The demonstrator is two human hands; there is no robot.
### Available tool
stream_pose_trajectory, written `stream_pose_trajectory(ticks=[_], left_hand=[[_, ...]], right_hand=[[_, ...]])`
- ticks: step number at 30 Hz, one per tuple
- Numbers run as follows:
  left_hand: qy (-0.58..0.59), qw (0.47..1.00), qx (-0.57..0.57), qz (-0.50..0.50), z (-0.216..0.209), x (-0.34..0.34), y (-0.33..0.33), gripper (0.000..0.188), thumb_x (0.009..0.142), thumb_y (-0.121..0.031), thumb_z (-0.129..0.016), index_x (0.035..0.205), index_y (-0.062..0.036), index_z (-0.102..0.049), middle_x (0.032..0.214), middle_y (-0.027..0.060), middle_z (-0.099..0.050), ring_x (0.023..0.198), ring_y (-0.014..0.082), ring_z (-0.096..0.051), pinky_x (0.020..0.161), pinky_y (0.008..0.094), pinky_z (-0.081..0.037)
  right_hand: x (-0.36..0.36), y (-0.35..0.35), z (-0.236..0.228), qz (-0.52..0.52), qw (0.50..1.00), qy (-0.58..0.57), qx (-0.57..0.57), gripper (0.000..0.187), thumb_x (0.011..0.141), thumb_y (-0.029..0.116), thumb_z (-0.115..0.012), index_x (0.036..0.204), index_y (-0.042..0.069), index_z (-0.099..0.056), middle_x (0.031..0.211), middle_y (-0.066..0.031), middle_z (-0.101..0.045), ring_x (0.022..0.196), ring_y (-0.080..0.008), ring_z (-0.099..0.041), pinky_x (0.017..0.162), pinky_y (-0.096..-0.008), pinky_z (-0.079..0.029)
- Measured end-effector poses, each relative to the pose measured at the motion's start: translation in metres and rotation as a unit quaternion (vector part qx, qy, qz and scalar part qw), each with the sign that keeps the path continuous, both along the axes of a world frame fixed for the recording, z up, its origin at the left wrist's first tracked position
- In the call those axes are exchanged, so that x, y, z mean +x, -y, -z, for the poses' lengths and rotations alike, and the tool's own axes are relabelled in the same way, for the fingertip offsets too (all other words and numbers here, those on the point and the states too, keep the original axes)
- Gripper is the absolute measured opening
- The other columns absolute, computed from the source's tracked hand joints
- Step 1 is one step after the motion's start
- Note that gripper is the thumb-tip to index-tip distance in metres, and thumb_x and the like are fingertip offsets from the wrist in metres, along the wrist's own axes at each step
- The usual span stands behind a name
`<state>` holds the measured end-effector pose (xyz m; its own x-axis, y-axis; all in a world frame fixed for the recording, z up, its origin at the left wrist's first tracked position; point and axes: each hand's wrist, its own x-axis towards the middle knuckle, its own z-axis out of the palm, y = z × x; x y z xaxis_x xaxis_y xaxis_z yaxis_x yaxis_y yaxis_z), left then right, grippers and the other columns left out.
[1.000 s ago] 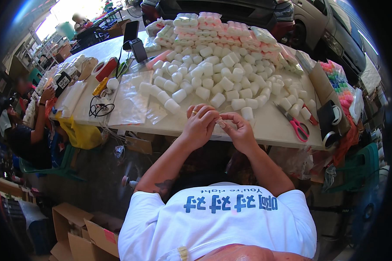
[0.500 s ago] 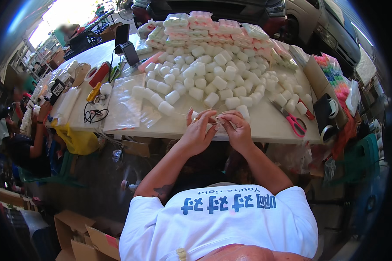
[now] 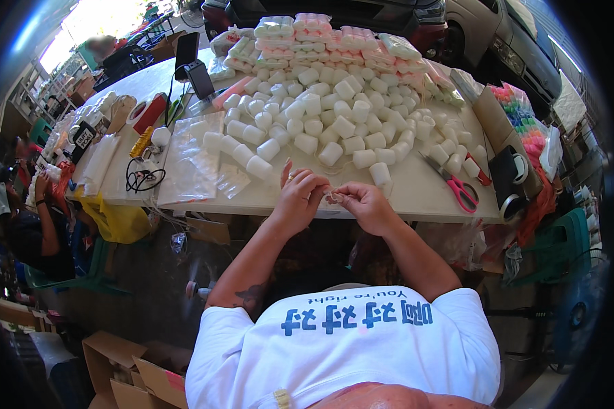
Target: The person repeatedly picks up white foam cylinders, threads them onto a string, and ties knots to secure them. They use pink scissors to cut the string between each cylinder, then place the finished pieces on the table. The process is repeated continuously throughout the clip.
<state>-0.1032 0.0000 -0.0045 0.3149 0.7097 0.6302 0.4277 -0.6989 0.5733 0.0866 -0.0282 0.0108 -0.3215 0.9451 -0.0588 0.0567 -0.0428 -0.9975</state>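
Note:
Near the front edge of the table [image 3: 416, 198], my left hand [image 3: 297, 200] and my right hand [image 3: 367, 206] meet at the fingertips. Both pinch a thin pale string [image 3: 330, 195], whose small loop shows between them. Just beyond lies a big heap of white foam-like cylinders [image 3: 344, 128], some joined in rows. One white cylinder [image 3: 380, 174] rests close past my right hand. To the left, a row of cylinders ends at another one [image 3: 258, 167] near my left hand. The ends of the string are hidden by my fingers.
Pink-handled scissors [image 3: 462, 193] lie at the right, beside an open cardboard box [image 3: 498, 129]. Clear plastic bags [image 3: 191, 163] and a black cable [image 3: 145, 178] lie left. Wrapped packs [image 3: 314, 31] are stacked behind the heap. Another person [image 3: 44, 232] sits at the far left.
My hands have come slightly nearer to me and shifted left, and my left fingers have lifted apart more. The string loop between the fingertips shows more plainly.

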Motion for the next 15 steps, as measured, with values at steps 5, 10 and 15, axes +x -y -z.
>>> stream_pose_trajectory(ticks=[5, 10, 15], left_hand=[[0.069, 0.996, -0.056, 0.024, 0.0005, -0.0035, -0.0007, 0.005, 0.085, -0.012, -0.066, 0.089, -0.012, -0.063, 0.079, 0.002, -0.057, 0.086, 0.0207, -0.058, 0.109, 0.0458, -0.021], [0.04, 0.997, -0.06, 0.022, -0.0026, -0.0083, 0.0062, 0.007, 0.084, -0.013, -0.067, 0.09, -0.0119, -0.065, 0.073, 0.0008, -0.055, 0.079, 0.0185, -0.057, 0.105, 0.042, -0.026], [0.028, 1.0, -0.009, -0.004, -0.0011, -0.007, 0.006, 0.004, 0.083, -0.012, -0.067, 0.085, -0.0121, -0.063, 0.068, 0.0001, -0.053, 0.072, 0.0193, -0.056, 0.096, 0.04, -0.03]], right_hand=[[-0.0066, -0.0029, -0.0026, -0.016, 0.998, -0.055, -0.004, 0.024, 0.096, 0.013, -0.058, 0.11, -0.005, -0.062, 0.1, -0.0059, -0.067, 0.091, -0.0085, -0.06, 0.082, -0.0223, -0.048], [-0.0072, -0.0035, -0.0085, -0.013, 0.999, -0.029, -0.008, 0.02, 0.096, 0.013, -0.058, 0.106, -0.003, -0.065, 0.097, -0.0042, -0.067, 0.091, -0.0084, -0.06, 0.084, -0.0238, -0.048], [-0.0079, -0.0039, -0.0082, 0.003, 1.0, -0.025, 0.002, 0.021, 0.095, 0.014, -0.06, 0.105, -0.004, -0.065, 0.097, -0.0053, -0.068, 0.091, -0.009, -0.061, 0.082, -0.0232, -0.048]])
